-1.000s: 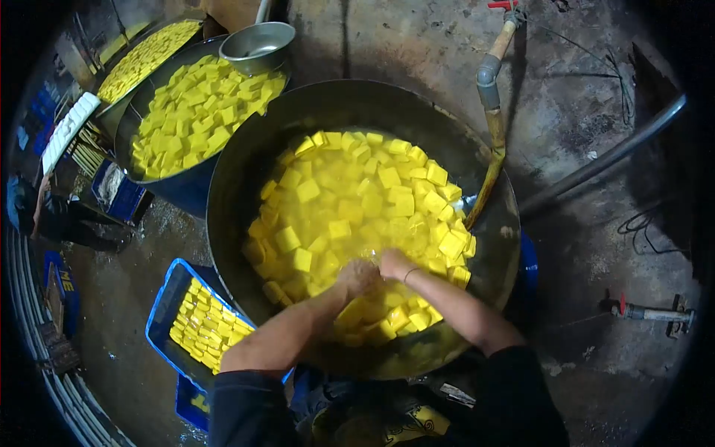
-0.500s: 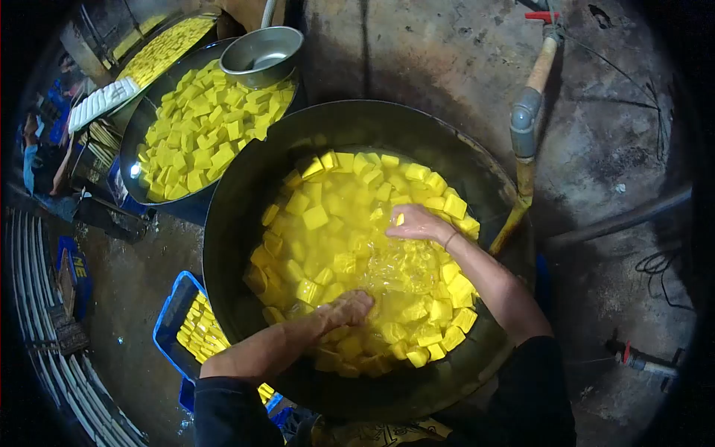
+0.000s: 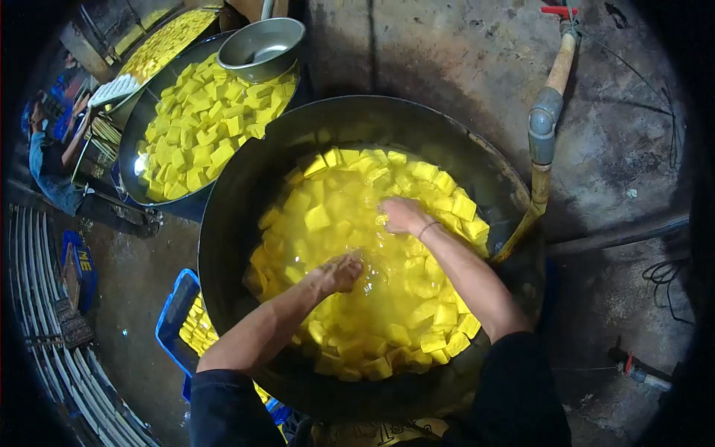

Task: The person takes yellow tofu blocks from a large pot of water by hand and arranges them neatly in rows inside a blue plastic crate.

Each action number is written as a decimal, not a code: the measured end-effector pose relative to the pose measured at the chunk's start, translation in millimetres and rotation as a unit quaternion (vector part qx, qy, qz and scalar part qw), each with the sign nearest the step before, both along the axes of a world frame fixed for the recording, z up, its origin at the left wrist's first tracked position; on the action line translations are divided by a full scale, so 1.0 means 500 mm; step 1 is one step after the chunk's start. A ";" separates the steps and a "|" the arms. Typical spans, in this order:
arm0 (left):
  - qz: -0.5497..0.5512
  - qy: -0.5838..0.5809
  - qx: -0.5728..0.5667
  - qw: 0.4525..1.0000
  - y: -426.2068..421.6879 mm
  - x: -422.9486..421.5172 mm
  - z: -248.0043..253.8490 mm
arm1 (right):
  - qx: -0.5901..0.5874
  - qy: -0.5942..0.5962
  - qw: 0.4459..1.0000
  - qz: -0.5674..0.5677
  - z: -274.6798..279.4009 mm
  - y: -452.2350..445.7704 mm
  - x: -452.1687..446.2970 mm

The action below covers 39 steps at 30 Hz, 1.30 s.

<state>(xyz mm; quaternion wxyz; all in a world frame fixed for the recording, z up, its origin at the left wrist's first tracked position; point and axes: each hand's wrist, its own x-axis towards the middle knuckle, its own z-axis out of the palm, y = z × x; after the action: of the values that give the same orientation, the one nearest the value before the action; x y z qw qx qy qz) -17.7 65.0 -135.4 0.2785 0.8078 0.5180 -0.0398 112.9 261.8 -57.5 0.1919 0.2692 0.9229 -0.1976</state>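
Note:
A large dark round vat (image 3: 231, 194) holds cloudy yellow liquid and several yellow blocks (image 3: 317, 217). My left hand (image 3: 341, 273) is at the liquid near the vat's middle, its fingertips wet and partly hidden by ripples; whether it grips anything is unclear. Higher and to the right, my right hand (image 3: 404, 216) touches the surface with fingers curled together. Something small and yellow shows at its fingertips, too indistinct to name. The two hands are apart, with rippling liquid between them.
A second vat (image 3: 134, 127) of yellow blocks stands upper left, a metal bowl (image 3: 261, 46) over its edge. A blue crate (image 3: 170, 320) with yellow pieces sits lower left. A pipe (image 3: 544, 127) reaches the vat's right rim. Another person (image 3: 56, 167) is far left.
Over the last second my hands moved apart from close together. Since half a second ago, my left hand has moved up and my right hand slightly left, down at the liquid.

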 end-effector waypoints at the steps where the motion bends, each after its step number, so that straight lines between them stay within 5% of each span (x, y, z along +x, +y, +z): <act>1: 0.007 -0.017 -0.020 1.000 0.003 -0.006 -0.016 | -0.065 0.063 0.996 -0.026 0.008 0.013 0.020; 4: 0.024 -0.062 -0.041 0.997 0.020 -0.032 -0.025 | -0.211 0.208 0.951 -0.089 0.006 0.041 0.083; 6: 0.034 -0.086 -0.040 0.995 0.020 -0.074 -0.060 | -0.261 0.198 0.936 -0.129 0.020 0.025 0.105; 7: 0.093 -0.180 -0.055 0.978 0.015 -0.109 -0.117 | -0.322 0.226 0.899 -0.192 0.012 0.012 0.116; 8: 0.171 -0.268 -0.108 0.942 0.017 -0.097 -0.043 | -0.379 0.253 0.853 -0.254 0.009 0.003 0.126; 10: 0.321 -0.454 -0.182 0.811 0.023 -0.070 0.123 | -0.390 0.255 0.827 -0.314 0.068 -0.039 0.118; 12: 0.465 -0.604 -0.240 0.601 0.032 -0.057 0.100 | -0.434 0.273 0.802 -0.306 0.056 -0.050 0.102; 13: 0.479 -0.668 -0.223 0.525 0.039 -0.045 0.065 | -0.408 0.300 0.801 -0.318 0.047 -0.061 0.095; 14: 0.478 -0.670 -0.218 0.524 0.044 -0.034 0.067 | -0.406 0.300 0.804 -0.314 0.052 -0.065 0.084; 16: 0.456 -0.791 -0.177 0.367 0.063 0.001 0.077 | -0.478 0.291 0.790 -0.249 0.063 -0.074 0.063; 17: 0.490 -0.808 -0.130 0.299 0.073 0.029 0.112 | -0.420 0.289 0.826 -0.241 0.065 -0.083 0.049; 20: 0.502 -0.796 -0.173 0.288 0.084 0.049 0.103 | -0.279 0.279 0.890 -0.228 0.082 -0.111 0.008; 22: 0.505 -0.813 -0.136 0.255 0.093 0.066 0.102 | -0.267 0.288 0.888 -0.239 0.093 -0.118 -0.009; 24: 0.471 -0.855 -0.089 0.197 0.100 0.077 0.089 | -0.341 0.388 0.828 -0.220 0.124 -0.140 -0.023; 25: 0.455 -0.868 -0.092 0.176 0.098 0.090 0.096 | -0.174 0.349 0.906 -0.164 0.150 -0.153 -0.023; 26: 0.453 -0.869 -0.091 0.175 0.104 0.105 0.098 | -0.172 0.348 0.907 -0.162 0.123 -0.160 -0.027; 28: 0.385 -0.921 -0.058 0.027 0.112 0.121 0.097 | 0.054 0.200 0.969 -0.135 0.043 -0.172 -0.042; 29: 0.379 -0.924 -0.046 -0.017 0.098 0.113 0.135 | -0.042 0.187 0.978 -0.082 0.076 -0.161 -0.051; 32: 0.413 -0.910 -0.027 -0.024 0.046 0.058 0.167 | -0.295 0.338 0.853 -0.268 0.116 -0.102 -0.105; 33: 0.418 -0.907 -0.003 -0.050 0.034 0.029 0.184 | -0.261 0.303 0.873 -0.278 0.090 -0.074 -0.110; 35: 0.394 -0.917 0.056 -0.004 0.005 -0.029 0.239 | -0.275 0.193 0.885 -0.324 -0.039 -0.048 -0.160; 36: 0.387 -0.918 0.090 0.012 -0.010 -0.054 0.282 | -0.266 0.135 0.922 -0.247 -0.027 -0.079 -0.170; 37: 0.350 -0.931 0.106 0.010 -0.023 -0.078 0.314 | -0.127 0.162 0.968 -0.143 -0.043 -0.119 -0.180; 39: 0.335 -0.930 0.151 0.010 -0.051 -0.109 0.377 | 0.000 0.100 0.995 -0.002 -0.184 -0.113 -0.216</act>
<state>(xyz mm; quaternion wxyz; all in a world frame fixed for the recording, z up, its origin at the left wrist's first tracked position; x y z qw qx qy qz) -72.2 39.3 53.0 0.3762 -0.0860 0.0226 0.9223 4.9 205.1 -149.4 0.0985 0.2502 0.9369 -0.2234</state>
